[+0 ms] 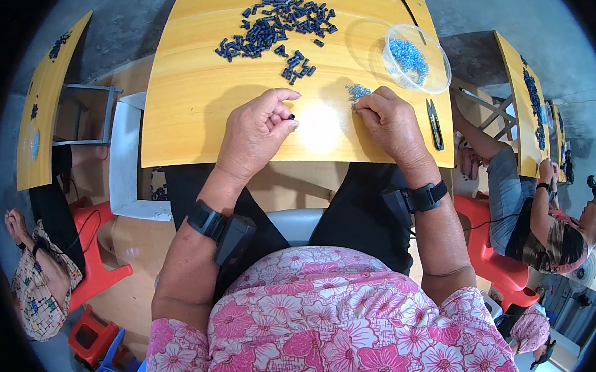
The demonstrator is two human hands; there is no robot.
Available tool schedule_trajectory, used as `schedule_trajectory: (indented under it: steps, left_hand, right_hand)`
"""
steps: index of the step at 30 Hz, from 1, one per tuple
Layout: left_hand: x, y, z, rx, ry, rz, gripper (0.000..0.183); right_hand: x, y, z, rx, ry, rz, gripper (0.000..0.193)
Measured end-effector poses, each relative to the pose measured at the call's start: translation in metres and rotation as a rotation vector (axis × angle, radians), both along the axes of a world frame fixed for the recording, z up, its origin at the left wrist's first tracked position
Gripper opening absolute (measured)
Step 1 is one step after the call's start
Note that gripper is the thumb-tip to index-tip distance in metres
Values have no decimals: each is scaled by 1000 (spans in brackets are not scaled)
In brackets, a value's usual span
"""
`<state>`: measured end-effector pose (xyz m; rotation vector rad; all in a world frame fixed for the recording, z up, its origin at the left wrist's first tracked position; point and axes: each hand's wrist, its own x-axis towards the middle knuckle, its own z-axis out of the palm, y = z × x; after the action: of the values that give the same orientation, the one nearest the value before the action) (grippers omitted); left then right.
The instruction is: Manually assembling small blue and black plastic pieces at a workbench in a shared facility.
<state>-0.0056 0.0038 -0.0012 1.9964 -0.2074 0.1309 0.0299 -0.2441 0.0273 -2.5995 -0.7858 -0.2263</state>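
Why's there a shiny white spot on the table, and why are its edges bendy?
Head view: glare, probably from a light, whitens the yellow table between the left hand and right hand; head view again: the fisheye lens curves straight edges.

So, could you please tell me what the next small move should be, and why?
I would probably have the right hand take one blue bit from the small pile: it is already at the pile's edge, and the left hand is holding a black piece. Whether the right hand already pinches a bit is hidden.
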Motion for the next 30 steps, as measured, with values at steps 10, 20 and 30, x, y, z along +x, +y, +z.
schedule_trajectory:
  steps: [10,20,30]
  left_hand:
    - [1,0,-1,-1,-8,-1,35]
    - [1,1,1,-25,20,-22,37]
    - [0,1,-1,-87,67,-29,38]
  right_hand:
    - [-4,-4,-11,44,9,-66,7]
    - [-9,4,-19,156,-20,-69,13]
    - [-16,62,-19,356,51,44,9]
